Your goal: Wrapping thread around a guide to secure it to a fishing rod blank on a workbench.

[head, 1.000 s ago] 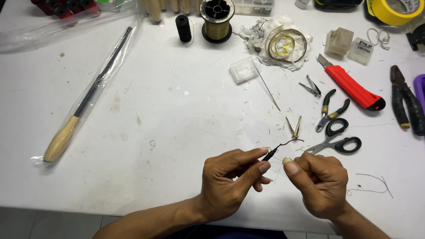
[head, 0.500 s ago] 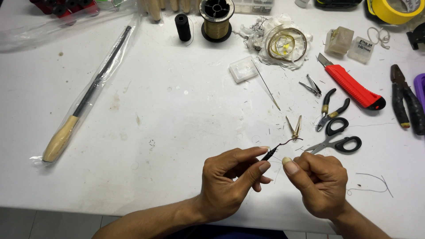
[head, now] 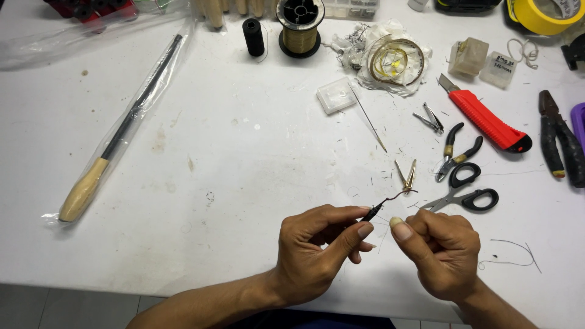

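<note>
1. Near the front edge of the white bench (head: pixel 244 158), the person's two hands work close together, fingertips almost meeting.
2. Left hand (head: pixel 317 250): thumb and forefinger are pinched together on a small black-tipped piece (head: pixel 370 214), from which a thin dark wire (head: pixel 396 196) curls up and to the right. The remaining fingers are curled under.
3. Right hand (head: pixel 442 250): loosely fisted, thumb pressed against the forefinger. Whether anything fine is held between them cannot be told.
4. The wire's free end sits just above the bench, just short of two brass cones (head: pixel 407 175) that lie side by side.
5. Black-handled scissors (head: pixel 466 194) lie just right of the cones, near the right hand, blades toward the hands.
6. Small pliers (head: pixel 456 152) and nail clippers (head: pixel 429 119) lie behind the scissors; a red utility knife (head: pixel 487 119) lies diagonally further back.
7. Large pliers (head: pixel 557 143) lie by the right edge.
8. A long needle (head: pixel 370 122) runs from a small clear box (head: pixel 336 95) towards the cones.
9. At the back edge: black thread spool (head: pixel 253 35), gold thread spool (head: pixel 300 30), yellow tape roll (head: pixel 542 13).
10. Toward the left edge, a wooden-handled file in a plastic sleeve (head: pixel 116 137) lies diagonally.
</note>
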